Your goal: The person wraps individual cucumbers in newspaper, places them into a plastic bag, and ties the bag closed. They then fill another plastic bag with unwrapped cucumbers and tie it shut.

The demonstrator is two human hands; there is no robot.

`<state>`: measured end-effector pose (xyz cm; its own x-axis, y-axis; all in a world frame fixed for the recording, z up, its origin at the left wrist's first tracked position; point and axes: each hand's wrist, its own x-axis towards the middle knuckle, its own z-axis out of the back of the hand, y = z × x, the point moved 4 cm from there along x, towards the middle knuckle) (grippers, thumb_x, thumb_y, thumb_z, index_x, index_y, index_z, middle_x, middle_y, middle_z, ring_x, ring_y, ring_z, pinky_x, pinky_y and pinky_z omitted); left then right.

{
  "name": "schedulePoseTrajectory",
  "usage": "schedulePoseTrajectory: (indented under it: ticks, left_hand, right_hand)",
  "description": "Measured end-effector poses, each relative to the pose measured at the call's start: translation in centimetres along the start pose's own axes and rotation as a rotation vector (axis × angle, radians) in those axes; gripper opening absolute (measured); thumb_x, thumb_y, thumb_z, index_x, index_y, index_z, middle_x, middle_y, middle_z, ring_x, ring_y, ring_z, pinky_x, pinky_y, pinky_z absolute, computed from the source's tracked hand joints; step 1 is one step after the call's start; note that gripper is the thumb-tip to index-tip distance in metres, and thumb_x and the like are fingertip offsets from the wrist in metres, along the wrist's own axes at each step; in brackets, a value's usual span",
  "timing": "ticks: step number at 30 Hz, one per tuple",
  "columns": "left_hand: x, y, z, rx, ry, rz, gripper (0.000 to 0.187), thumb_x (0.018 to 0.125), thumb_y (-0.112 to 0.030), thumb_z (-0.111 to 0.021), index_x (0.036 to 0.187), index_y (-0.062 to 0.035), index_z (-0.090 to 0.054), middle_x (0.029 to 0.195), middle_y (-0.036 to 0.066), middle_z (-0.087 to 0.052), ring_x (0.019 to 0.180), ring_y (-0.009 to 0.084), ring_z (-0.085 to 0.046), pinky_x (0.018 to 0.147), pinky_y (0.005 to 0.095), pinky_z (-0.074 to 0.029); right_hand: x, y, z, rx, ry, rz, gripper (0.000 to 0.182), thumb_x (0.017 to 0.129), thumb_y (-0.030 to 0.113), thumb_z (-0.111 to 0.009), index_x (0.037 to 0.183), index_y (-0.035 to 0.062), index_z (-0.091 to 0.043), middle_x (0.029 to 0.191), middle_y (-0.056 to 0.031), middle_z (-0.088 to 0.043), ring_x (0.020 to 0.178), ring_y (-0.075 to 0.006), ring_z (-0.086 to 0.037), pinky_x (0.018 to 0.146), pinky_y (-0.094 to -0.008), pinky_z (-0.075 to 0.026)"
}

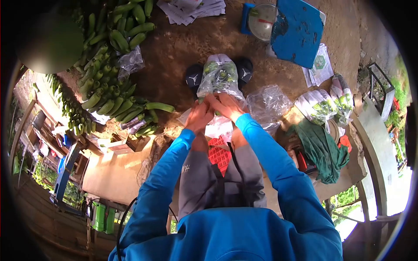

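Between my feet lies a clear plastic bag packed with green produce, probably bananas, and pale paper at its far end. Both hands meet at the near end of this bag. My left hand is closed on the gathered plastic, its fingertips partly hidden. Beside it, my right hand has its fingers bent over the same plastic, touching the left. Loose pale wrapping hangs below the hands, above a red plastic crate between my legs.
Bunches of green bananas cover the ground at left. A blue weighing scale and paper sheets lie at far right. Crumpled plastic bags, filled bags and a green cloth are at right. More papers lie ahead.
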<state>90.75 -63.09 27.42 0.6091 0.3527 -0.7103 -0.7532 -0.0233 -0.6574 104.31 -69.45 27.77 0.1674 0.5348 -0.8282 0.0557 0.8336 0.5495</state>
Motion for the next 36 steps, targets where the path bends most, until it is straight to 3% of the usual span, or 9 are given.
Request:
schedulePoseTrajectory:
  ticks: [8, 13, 17, 20, 24, 26, 27, 30, 36]
  left_hand:
    - [-2.7, -8.1, 3.0, 0.713, 0.093, -0.335, 0.031, 0.08, -0.026, -0.057, 0.098, -0.0013, -0.058, 0.094, 0.015, -0.059, 0.096, 0.0359, -0.057, 0.091, 0.0471, -0.041]
    - [-3.4, -11.9, -3.6, 0.46, 0.574, -0.308, 0.033, 0.078, -0.022, -0.057, 0.105, -0.0027, -0.054, 0.087, 0.019, -0.063, 0.07, 0.0354, -0.063, 0.058, 0.0465, -0.05]
    - [1.7, -4.9, -13.7, 0.631, 0.06, -0.636, 0.026, 0.084, -0.018, -0.054, 0.105, -0.0038, -0.06, 0.104, 0.015, -0.065, 0.089, 0.0314, -0.064, 0.075, 0.04, -0.052]
    - [5.6, 8.2, -24.0, 0.182, -0.098, -0.746, 0.023, 0.088, -0.018, -0.051, 0.1, -0.005, -0.065, 0.106, 0.011, -0.065, 0.098, 0.0281, -0.06, 0.086, 0.039, -0.049]
    - [3.8, 4.0, -18.7, 0.374, 0.151, -0.274, 0.028, 0.086, -0.03, -0.051, 0.098, -0.0097, -0.066, 0.106, 0.013, -0.066, 0.1, 0.031, -0.06, 0.086, 0.0403, -0.047]
    - [2.2, 1.4, -14.2, 0.362, 0.226, -0.303, 0.03, 0.085, -0.035, -0.052, 0.097, -0.012, -0.067, 0.105, 0.014, -0.066, 0.102, 0.0324, -0.061, 0.087, 0.041, -0.047]
    - [1.3, 0.0, -11.9, 0.314, 0.261, -0.425, 0.026, 0.082, -0.031, -0.054, 0.087, -0.0092, -0.068, 0.093, 0.017, -0.067, 0.093, 0.0371, -0.063, 0.08, 0.0419, -0.049]
    - [-0.2, -2.5, -6.6, 0.476, 0.711, -0.386, 0.021, 0.08, -0.025, -0.054, 0.077, -0.0076, -0.066, 0.081, 0.018, -0.067, 0.079, 0.0393, -0.064, 0.072, 0.0442, -0.05]
    - [1.9, 3.4, -0.1, 0.492, 0.456, -0.262, 0.018, 0.082, -0.021, -0.056, 0.087, -0.006, -0.064, 0.085, 0.016, -0.066, 0.085, 0.0334, -0.063, 0.081, 0.0429, -0.044]
  right_hand:
    - [4.0, 2.3, 0.5, -0.266, 0.27, 0.044, 0.04, 0.078, 0.031, -0.05, 0.095, -0.001, -0.067, 0.1, -0.0255, -0.064, 0.096, -0.0391, -0.061, 0.085, -0.0454, -0.045]
    - [5.9, 1.9, 0.5, -0.442, 0.336, -0.13, 0.036, 0.072, 0.033, -0.057, 0.089, 0.0036, -0.07, 0.09, -0.0197, -0.068, 0.084, -0.0326, -0.066, 0.077, -0.041, -0.049]
    - [6.0, -0.2, -0.8, -0.472, 0.153, -0.241, 0.039, 0.072, 0.03, -0.058, 0.094, 0.0003, -0.068, 0.092, -0.0216, -0.068, 0.087, -0.0338, -0.066, 0.079, -0.0403, -0.05]
    - [5.9, -1.1, -0.9, -0.34, 0.035, -0.256, 0.041, 0.074, 0.029, -0.058, 0.101, -0.0008, -0.065, 0.091, -0.0262, -0.066, 0.087, -0.036, -0.066, 0.077, -0.0402, -0.051]
    - [6.0, -3.0, -2.3, -0.209, -0.263, -0.325, 0.032, 0.075, 0.024, -0.057, 0.098, 0.0028, -0.065, 0.114, -0.0215, -0.061, 0.106, -0.0396, -0.058, 0.089, -0.045, -0.048]
    - [7.3, -5.1, -3.6, -0.02, -0.327, -0.194, 0.023, 0.081, 0.018, -0.054, 0.093, 0.0022, -0.065, 0.109, -0.0223, -0.061, 0.101, -0.0389, -0.06, 0.082, -0.048, -0.05]
    - [8.2, -6.4, -4.4, -0.716, -0.138, 0.128, 0.022, 0.084, 0.013, -0.051, 0.099, 0.0025, -0.063, 0.102, -0.0229, -0.061, 0.1, -0.0361, -0.061, 0.078, -0.05, -0.051]
    - [5.5, -3.8, -3.9, -0.308, -0.283, -0.109, 0.023, 0.083, 0.015, -0.049, 0.097, 0.0051, -0.064, 0.097, -0.0232, -0.064, 0.088, -0.0376, -0.063, 0.077, -0.0479, -0.049]
    - [3.4, -1.5, -5.4, -0.854, -0.118, 0.469, 0.028, 0.084, 0.017, -0.048, 0.108, 0.0035, -0.055, 0.09, -0.0263, -0.063, 0.084, -0.0381, -0.065, 0.066, -0.0487, -0.052]
